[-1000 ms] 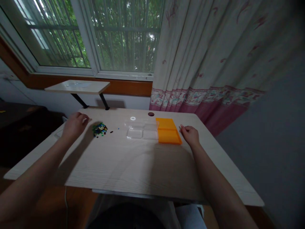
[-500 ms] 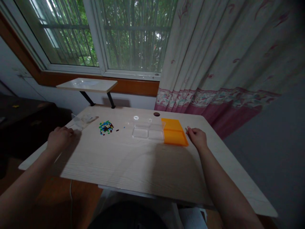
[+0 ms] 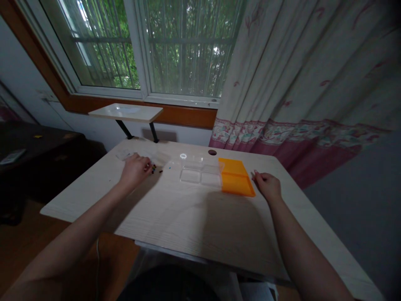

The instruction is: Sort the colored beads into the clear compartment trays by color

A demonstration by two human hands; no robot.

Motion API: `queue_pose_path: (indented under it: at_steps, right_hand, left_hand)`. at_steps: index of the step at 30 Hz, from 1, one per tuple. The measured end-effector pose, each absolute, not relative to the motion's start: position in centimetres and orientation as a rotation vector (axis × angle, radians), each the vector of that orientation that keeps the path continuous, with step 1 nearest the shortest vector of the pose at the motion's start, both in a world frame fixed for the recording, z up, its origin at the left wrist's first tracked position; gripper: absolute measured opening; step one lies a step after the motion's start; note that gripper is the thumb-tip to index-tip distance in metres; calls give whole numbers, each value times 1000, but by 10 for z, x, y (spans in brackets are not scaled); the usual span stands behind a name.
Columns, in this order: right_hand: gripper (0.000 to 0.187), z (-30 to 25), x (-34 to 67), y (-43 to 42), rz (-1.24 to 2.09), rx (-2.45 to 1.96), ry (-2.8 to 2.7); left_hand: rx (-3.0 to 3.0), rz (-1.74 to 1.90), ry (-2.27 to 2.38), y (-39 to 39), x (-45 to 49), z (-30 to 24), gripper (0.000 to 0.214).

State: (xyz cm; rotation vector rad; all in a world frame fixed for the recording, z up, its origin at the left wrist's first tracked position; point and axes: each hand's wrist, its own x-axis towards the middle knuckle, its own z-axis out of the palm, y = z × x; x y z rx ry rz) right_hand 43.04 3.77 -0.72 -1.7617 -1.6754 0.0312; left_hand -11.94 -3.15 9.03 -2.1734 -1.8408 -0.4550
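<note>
My left hand (image 3: 135,169) is over the pile of small coloured pieces (image 3: 153,169), covering most of it. Its fingers are curled on a clear, see-through plastic piece (image 3: 161,157) that extends to the right; its exact kind is hard to make out. A dark piece (image 3: 161,171) and a tiny blue piece (image 3: 169,168) lie just to the right. My right hand (image 3: 267,185) rests on the table by the right edge of an orange tray (image 3: 238,186), fingers curled in, with nothing visible in them. A clear divided plastic tray (image 3: 200,175) adjoins the orange one on its left.
A crumpled clear plastic bag (image 3: 123,155) lies behind my left hand. At the back left a small raised shelf (image 3: 134,112) stands on black legs. The table (image 3: 175,217) has a round cable hole (image 3: 212,152) near its back edge, before a curtain (image 3: 282,104).
My left hand has swung right from the table's left side to the coloured pile, and the clear plastic piece moved with it. My right hand stays by the orange tray. The view has shifted slightly.
</note>
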Motion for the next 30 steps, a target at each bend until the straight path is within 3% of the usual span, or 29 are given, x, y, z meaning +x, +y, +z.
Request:
queue_pose_path:
  at_steps: [4, 10, 30]
  right_hand:
    - [54, -6, 429, 36, 51, -1769, -1633]
    - [61, -2, 425, 34, 101, -1747, -1611]
    - [62, -8, 428, 38, 39, -1735, -1640]
  left_hand:
    - [-2376, -713, -1949, -23, -59, 81, 18]
    - [-2402, -788, -2035, -25, -25, 58, 16]
    - [-2414, -509, -1933, -10, -13, 35, 30]
